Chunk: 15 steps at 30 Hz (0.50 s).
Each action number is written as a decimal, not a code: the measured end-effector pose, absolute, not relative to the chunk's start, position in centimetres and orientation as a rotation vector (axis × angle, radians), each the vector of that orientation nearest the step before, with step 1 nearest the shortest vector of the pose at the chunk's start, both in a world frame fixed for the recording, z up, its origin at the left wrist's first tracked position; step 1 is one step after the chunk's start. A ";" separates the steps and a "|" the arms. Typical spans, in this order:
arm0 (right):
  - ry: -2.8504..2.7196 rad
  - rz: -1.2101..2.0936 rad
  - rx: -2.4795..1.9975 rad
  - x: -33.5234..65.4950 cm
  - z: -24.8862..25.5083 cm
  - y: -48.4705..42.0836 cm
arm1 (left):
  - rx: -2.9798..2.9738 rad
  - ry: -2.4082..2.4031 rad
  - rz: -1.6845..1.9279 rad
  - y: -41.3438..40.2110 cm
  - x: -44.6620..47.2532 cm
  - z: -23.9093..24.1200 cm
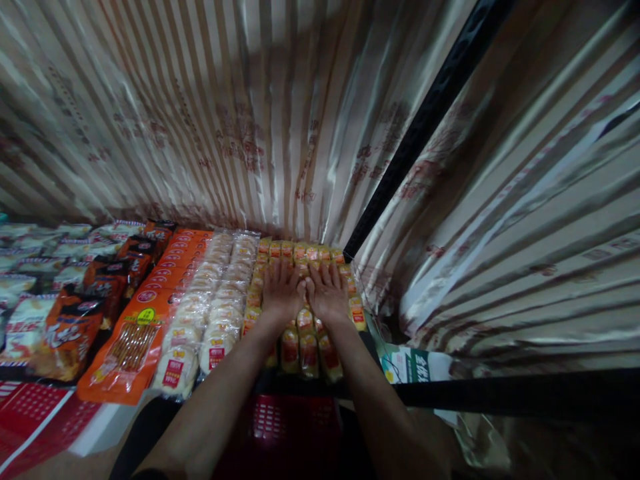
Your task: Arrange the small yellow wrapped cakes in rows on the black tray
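My left hand [283,293] lies palm down with its fingers stretched forward on the rows of small yellow snack packets [308,350]. Close beside it, my right hand [327,288] rests flat on the same packets, and the two thumbs nearly meet. The packets have clear wrapping with red and yellow labels and stand in several rows. What lies directly under my palms is hidden. To the left of my hands run two rows of clear-wrapped round white crackers [217,327] with red labels.
Orange stick-snack bags [143,327], brown-orange bags [75,330] and white bags [27,323] fill the shelf leftward. A black metal post [415,143] slants up at the right. Striped curtains [280,113] hang behind. Red baskets [270,423] stand below the shelf edge.
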State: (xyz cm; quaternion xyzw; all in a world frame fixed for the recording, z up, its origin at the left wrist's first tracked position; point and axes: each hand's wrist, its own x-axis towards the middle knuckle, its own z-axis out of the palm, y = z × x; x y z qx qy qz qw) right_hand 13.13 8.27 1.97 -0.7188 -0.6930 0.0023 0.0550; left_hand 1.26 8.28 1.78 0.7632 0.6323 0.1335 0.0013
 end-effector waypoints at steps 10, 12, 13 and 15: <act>-2.117 0.023 -2.209 13.0 1.8 8.2 | 2.425 1.929 0.343 8.5 1.4 1.4; -2.104 0.021 -2.199 13.1 2.1 8.4 | 2.422 1.919 0.345 8.9 1.4 1.7; -2.101 0.010 -2.185 13.2 2.3 8.7 | 2.426 1.916 0.362 9.2 1.5 1.9; -2.095 -0.024 -2.155 13.3 2.7 9.5 | 2.431 1.926 0.407 10.0 1.6 2.3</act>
